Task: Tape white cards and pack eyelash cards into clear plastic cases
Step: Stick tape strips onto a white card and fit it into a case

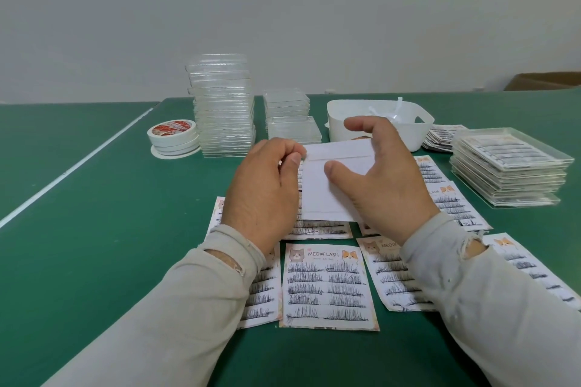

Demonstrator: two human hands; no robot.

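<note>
So the white card (327, 179) was sitting dead center of the frame, held just above the eyelash cards (328, 286) spread over the green table (94, 198). The left hand (261, 188) had its fingers curled and was pinching the card's left edge right at the tape line, looked to me like it was picking at the strip's backing. The right hand (380, 176) was spread open, thumb pressing flat on the card face, probably just to keep it from sliding while the other hand worked.

The card itself was plain white, with a strip of tape running across near its upper edge and another at the bottom.

Supplies were all within reach: tape rolls (174, 138) center left, empty clear cases (223, 107) stacked behind, packed cases (509, 166) at the right edge, and a white bin (377, 135) likely for peeled scraps.
</note>
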